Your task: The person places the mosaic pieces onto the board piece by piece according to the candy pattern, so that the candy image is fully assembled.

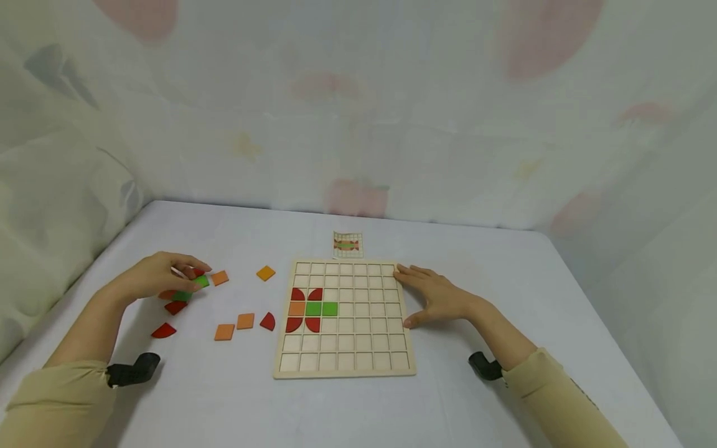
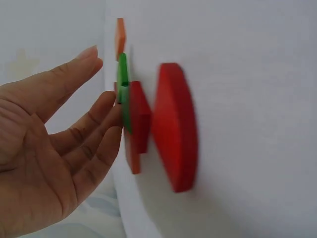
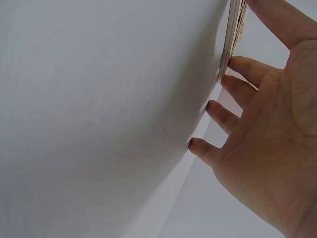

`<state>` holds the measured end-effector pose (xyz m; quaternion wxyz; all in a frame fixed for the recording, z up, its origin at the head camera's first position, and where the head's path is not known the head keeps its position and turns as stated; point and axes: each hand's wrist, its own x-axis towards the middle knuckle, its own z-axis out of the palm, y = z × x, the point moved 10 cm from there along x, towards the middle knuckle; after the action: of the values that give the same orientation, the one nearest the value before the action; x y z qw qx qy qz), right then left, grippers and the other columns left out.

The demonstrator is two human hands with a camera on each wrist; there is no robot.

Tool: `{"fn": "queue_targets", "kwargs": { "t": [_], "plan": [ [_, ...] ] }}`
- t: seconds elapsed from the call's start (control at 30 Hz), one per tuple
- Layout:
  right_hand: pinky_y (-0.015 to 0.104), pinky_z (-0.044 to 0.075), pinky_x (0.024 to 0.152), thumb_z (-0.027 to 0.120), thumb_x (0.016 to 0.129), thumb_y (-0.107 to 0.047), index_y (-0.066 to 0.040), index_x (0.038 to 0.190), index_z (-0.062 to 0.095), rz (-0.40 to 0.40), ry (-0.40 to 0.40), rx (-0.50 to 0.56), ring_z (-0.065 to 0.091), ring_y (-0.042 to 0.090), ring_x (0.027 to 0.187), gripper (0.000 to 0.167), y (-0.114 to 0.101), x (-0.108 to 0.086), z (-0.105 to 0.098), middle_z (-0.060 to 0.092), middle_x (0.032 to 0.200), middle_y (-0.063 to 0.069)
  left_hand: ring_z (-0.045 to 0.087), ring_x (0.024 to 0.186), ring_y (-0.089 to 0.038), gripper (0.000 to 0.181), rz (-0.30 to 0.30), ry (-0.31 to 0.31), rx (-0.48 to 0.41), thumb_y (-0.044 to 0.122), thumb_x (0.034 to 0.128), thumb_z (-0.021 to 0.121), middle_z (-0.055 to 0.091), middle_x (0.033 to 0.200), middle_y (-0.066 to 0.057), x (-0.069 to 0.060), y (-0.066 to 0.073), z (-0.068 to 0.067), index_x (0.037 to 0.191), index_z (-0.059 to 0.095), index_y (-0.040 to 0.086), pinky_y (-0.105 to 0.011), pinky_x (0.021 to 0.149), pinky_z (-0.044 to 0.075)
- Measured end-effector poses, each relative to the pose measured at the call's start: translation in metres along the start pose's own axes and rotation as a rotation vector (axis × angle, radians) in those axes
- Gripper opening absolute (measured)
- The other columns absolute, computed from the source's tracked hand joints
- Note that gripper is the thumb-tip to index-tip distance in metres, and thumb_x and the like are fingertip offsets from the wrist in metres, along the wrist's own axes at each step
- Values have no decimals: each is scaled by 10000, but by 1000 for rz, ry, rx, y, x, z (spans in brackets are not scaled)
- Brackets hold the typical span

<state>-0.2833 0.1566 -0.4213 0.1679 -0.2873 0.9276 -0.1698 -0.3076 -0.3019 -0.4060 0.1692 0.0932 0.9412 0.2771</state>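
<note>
The left hand [image 1: 154, 275] is over a small pile of pieces at the left; in the left wrist view its fingertips touch the pile by a green piece [image 2: 124, 72], thumb apart, nothing gripped. Red quarter-round pieces [image 1: 164, 331] [image 2: 176, 129] and an orange square [image 1: 220, 278] lie near it. On the wooden grid board [image 1: 364, 343] sit four red pieces [image 1: 297, 294] around an orange square [image 1: 296, 308] and a green square [image 1: 313, 308], with another green square [image 1: 330, 309] to the right. The right hand [image 1: 439, 295] rests with spread fingers against the board's right edge [image 3: 229, 42].
A small pattern card [image 1: 348, 245] lies behind the board. Between pile and board are orange squares [image 1: 224, 332], a yellow-orange square [image 1: 266, 273] and a red piece [image 1: 267, 321]. Patterned cloth [image 1: 358, 124] hangs behind the white table [image 1: 224, 404].
</note>
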Motion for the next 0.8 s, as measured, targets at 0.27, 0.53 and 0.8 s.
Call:
{"fn": "queue_targets", "kwargs": {
  "t": [0.27, 0.53, 0.8],
  "plan": [
    [741, 209, 1120, 762, 759, -580, -144, 1559, 292, -7, 6, -6, 155, 408, 1537, 1025, 1, 0, 0, 175, 1669, 63, 525, 938, -199, 537, -34, 46, -2, 372, 843, 761, 588, 1189, -220, 2, -13, 4, 1286, 646, 93, -245, 594, 436],
    [740, 210, 1120, 763, 763, -565, -141, 1559, 290, 3, 2, -5, 158, 410, 1536, 1019, 1, 1, 0, 171, 1671, 63, 507, 712, -82, 442, -38, 59, 1, 304, 856, 746, 598, 1051, -122, 4, -16, 4, 1220, 672, 64, -248, 557, 428],
    [733, 219, 1122, 756, 762, -581, -146, 1561, 287, -2, 1, -15, 162, 407, 1536, 1023, 2, 2, 1, 170, 1670, 62, 558, 831, -146, 394, -46, 63, -10, 313, 831, 767, 621, 1088, -149, 6, -15, 6, 1130, 636, 91, -267, 578, 477]
  ]
}}
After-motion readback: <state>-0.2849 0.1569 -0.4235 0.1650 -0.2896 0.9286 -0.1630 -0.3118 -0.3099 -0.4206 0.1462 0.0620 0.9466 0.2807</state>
